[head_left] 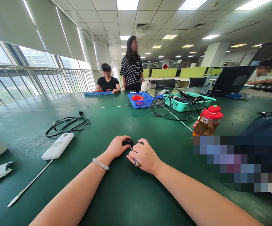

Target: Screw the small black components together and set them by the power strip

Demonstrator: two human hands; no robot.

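Note:
My left hand (118, 146) is closed on a small black part (128, 142), which it steadies just above or on the green table. Between the fingers of my right hand (145, 156) is a small screwdriver (137, 163), its handle end angled down toward me. The driver's thin tip points up and left at the black part; whether it touches a screw is too small to see. A pale bangle (100, 164) circles my left wrist. The fingers hide much of the black part.
A white power bank (58, 146) and a looped black cable (67, 125) lie left on the green table (136, 201). Farther back stand a blue basket (141, 103), a teal basket (185, 106) of cables and a red-lidded bottle (208, 122). Two people are across the table, another far right.

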